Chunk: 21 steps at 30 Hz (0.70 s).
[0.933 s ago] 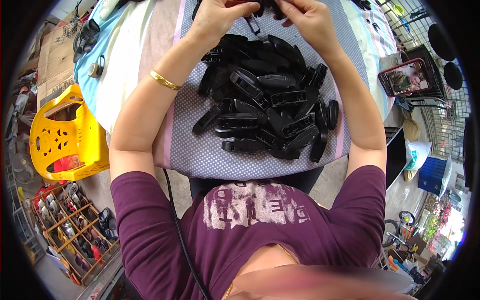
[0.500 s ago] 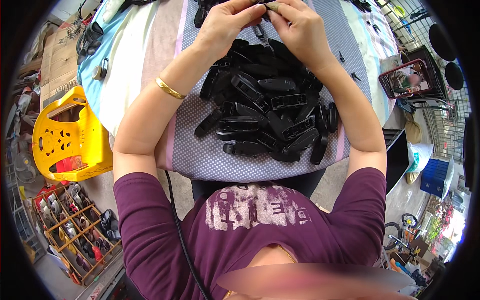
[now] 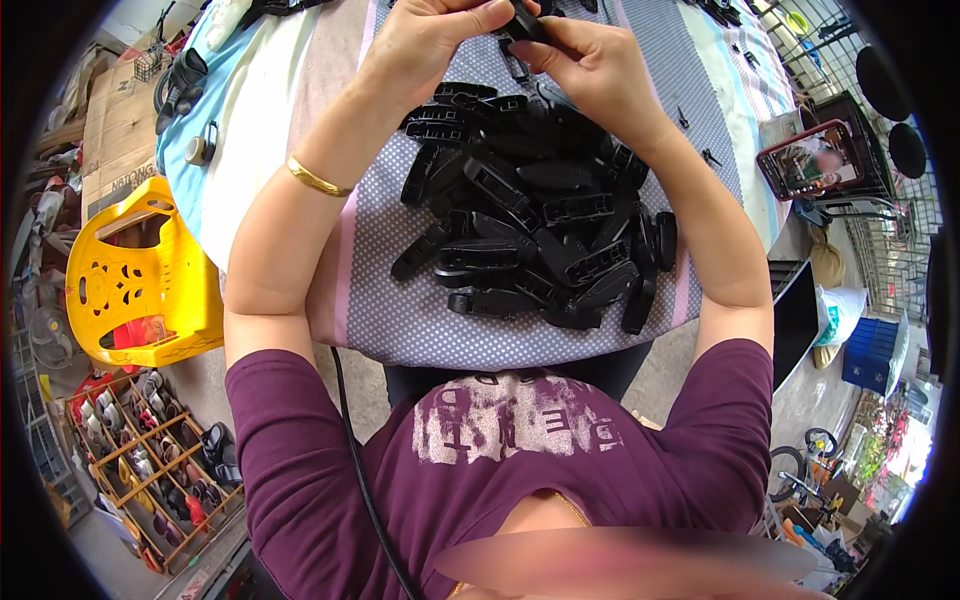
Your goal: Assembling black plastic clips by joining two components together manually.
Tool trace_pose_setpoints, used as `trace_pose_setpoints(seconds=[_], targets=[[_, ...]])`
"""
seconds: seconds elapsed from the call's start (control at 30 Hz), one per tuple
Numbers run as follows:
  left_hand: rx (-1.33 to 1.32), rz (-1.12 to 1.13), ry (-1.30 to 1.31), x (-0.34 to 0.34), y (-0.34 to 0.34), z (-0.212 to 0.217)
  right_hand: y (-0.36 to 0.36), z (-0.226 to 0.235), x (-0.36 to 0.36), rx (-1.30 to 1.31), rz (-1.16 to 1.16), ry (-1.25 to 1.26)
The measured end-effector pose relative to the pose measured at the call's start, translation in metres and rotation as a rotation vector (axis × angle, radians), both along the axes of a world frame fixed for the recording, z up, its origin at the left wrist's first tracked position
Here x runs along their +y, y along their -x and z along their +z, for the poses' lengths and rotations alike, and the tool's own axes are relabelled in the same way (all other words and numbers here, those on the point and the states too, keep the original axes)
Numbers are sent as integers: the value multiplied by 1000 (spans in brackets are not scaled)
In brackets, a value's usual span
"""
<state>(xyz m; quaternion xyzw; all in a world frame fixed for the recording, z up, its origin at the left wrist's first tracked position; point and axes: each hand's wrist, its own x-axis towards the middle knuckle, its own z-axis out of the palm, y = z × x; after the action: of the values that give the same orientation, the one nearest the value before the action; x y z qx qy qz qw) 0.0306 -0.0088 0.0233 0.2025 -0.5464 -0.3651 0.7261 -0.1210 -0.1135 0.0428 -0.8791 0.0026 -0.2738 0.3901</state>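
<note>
Both grips (image 3: 422, 42) (image 3: 600, 72) on black piece (image 3: 528, 22)

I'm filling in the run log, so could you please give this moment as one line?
left hand: holding black part; right hand: holding same part; pile: on dotted cloth; phone: at right

This looks like a home: a full shoe rack (image 3: 142, 437) and a chair (image 3: 190, 305) stand by a cloth-covered table (image 3: 265, 115), with a fan (image 3: 48, 337) and a bike (image 3: 806, 482) farther off.
</note>
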Motion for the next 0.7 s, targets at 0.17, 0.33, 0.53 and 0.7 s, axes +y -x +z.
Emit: trace_pose_setpoints(seconds=[0.17, 0.33, 0.53, 0.7], targets=[[-539, 538, -606, 24, 15, 46, -14, 6, -19, 184, 139, 252], [-1154, 345, -516, 42, 59, 64, -33, -32, -34, 233, -26, 251], [-1168, 664, -852, 37, 44, 78, -25, -37, -33, 255, -114, 203], [-1432, 1379, -724, 50, -68, -2, -26, -30, -29, 226, -39, -363]])
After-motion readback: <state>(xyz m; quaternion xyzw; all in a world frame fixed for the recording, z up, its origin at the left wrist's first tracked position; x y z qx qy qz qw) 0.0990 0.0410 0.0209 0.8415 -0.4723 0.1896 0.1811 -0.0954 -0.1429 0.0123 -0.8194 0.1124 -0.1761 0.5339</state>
